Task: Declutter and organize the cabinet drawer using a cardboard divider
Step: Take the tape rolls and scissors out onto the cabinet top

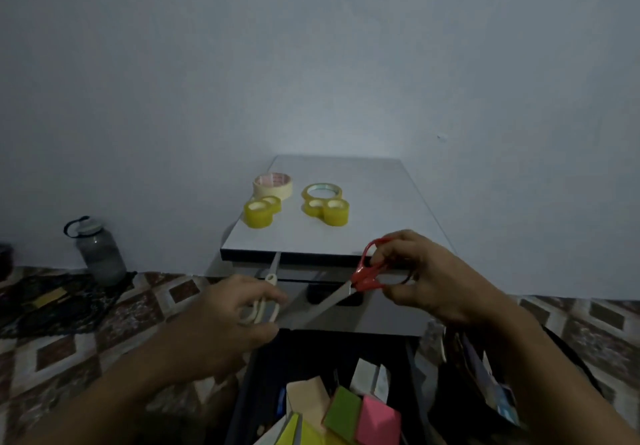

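My left hand (227,320) grips the handles of white scissors (268,292), whose blade points up toward the cabinet top. My right hand (420,276) holds red-handled scissors (367,276) by the handles, the blade slanting down to the left. Both pairs hang in the air in front of the small cabinet (363,222). Below them the open drawer (412,354) holds green, pink and yellow sticky-note pads (360,417) and other stationery in the dark.
Several tape rolls stand on the cabinet top: a cream masking tape (273,185), yellow rolls (262,211) and clear yellowish rolls (325,203). A grey water bottle (98,252) sits on the patterned floor at the left wall. A dark bag (485,392) lies right of the drawer.
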Action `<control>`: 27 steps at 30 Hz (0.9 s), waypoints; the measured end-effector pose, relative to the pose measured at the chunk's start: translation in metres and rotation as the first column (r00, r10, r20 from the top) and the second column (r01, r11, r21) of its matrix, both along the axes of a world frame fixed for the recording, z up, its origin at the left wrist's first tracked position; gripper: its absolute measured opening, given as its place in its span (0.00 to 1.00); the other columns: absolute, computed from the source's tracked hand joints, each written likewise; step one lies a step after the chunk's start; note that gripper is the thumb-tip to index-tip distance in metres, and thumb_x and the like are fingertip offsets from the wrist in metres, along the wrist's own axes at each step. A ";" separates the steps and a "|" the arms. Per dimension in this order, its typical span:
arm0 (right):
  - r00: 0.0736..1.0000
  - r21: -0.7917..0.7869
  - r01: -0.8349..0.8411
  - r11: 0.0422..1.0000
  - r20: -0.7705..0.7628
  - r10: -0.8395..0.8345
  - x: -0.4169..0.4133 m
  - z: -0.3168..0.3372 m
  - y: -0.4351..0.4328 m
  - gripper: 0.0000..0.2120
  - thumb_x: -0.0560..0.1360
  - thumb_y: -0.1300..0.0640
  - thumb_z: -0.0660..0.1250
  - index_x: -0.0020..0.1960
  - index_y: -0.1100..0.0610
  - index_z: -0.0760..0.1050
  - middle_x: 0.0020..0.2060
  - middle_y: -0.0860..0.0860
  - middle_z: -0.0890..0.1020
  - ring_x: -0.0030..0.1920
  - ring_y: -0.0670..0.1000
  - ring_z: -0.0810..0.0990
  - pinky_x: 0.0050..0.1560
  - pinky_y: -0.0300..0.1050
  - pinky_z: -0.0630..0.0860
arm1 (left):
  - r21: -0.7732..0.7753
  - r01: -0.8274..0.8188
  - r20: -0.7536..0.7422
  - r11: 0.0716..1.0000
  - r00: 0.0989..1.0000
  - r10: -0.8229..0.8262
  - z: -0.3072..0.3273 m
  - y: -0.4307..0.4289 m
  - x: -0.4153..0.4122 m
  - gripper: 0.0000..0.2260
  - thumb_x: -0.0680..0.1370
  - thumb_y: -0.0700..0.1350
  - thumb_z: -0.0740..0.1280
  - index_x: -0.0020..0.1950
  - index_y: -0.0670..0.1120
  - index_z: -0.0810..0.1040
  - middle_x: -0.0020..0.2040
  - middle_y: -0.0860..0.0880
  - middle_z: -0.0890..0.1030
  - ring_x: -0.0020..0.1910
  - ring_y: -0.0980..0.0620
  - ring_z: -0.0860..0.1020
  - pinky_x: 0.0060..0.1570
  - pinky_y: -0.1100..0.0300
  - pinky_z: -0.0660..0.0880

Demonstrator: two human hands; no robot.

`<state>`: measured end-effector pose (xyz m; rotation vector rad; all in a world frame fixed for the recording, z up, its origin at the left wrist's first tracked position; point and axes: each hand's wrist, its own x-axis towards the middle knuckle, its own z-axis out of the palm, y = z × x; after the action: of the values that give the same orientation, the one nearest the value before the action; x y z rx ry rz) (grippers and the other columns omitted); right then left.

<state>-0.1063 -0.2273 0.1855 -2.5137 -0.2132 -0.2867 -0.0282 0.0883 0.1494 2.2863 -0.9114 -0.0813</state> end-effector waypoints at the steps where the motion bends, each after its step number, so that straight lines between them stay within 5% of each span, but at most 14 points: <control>1: 1.000 -0.005 0.006 1.000 0.025 -0.006 0.001 0.009 -0.004 0.15 0.69 0.56 0.76 0.53 0.44 0.80 0.61 0.40 0.73 0.60 0.41 0.74 0.53 0.29 0.72 | -0.007 -0.002 0.011 1.000 1.000 0.002 0.010 -0.004 0.004 0.13 0.74 0.50 0.75 0.55 0.64 0.79 0.57 0.61 0.76 0.55 0.70 0.72 0.47 0.79 0.66; 5: 0.991 -0.057 0.080 0.995 0.108 -0.074 0.016 0.040 -0.022 0.15 0.70 0.54 0.76 0.55 0.47 0.79 0.68 0.41 0.70 0.64 0.43 0.71 0.56 0.43 0.77 | -0.010 -0.011 0.087 1.000 0.996 0.012 0.047 -0.028 0.028 0.14 0.73 0.51 0.75 0.55 0.65 0.79 0.55 0.64 0.75 0.53 0.68 0.74 0.48 0.76 0.69; 10: 0.963 0.024 0.228 0.973 0.145 -0.229 0.052 0.055 -0.054 0.14 0.70 0.55 0.76 0.55 0.51 0.79 0.62 0.44 0.74 0.58 0.44 0.76 0.54 0.37 0.73 | 0.013 -0.026 0.138 1.000 0.990 0.024 0.082 -0.075 0.075 0.14 0.73 0.52 0.75 0.57 0.61 0.80 0.52 0.55 0.79 0.47 0.59 0.78 0.44 0.68 0.73; 15: 0.891 0.317 0.387 0.866 0.114 -0.440 0.091 0.038 -0.077 0.10 0.72 0.58 0.74 0.51 0.57 0.78 0.50 0.50 0.79 0.42 0.47 0.79 0.34 0.34 0.73 | -0.028 -0.039 0.101 0.999 0.994 0.041 0.090 -0.141 0.127 0.13 0.72 0.49 0.75 0.55 0.59 0.81 0.52 0.57 0.81 0.47 0.57 0.78 0.41 0.68 0.70; 18: 0.851 0.388 0.450 0.804 0.085 -0.518 0.117 0.019 -0.090 0.10 0.71 0.58 0.74 0.51 0.59 0.80 0.45 0.54 0.82 0.36 0.49 0.79 0.29 0.35 0.71 | -0.015 -0.039 0.065 0.999 0.997 0.040 0.083 -0.181 0.154 0.15 0.73 0.47 0.74 0.59 0.56 0.81 0.56 0.57 0.79 0.51 0.57 0.76 0.48 0.65 0.70; 27: 0.740 0.230 0.665 0.710 -0.083 -0.667 0.175 -0.019 -0.133 0.11 0.66 0.44 0.75 0.36 0.45 0.74 0.40 0.45 0.81 0.49 0.52 0.80 0.52 0.56 0.81 | 0.274 -0.032 0.113 0.961 0.994 0.001 0.050 -0.260 0.203 0.18 0.74 0.50 0.68 0.64 0.56 0.78 0.65 0.50 0.77 0.60 0.48 0.76 0.61 0.53 0.74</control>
<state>0.0688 -0.3601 0.1666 -2.2418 0.7215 -0.5683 0.1745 -0.1715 0.1993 2.5776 -0.9908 -0.0775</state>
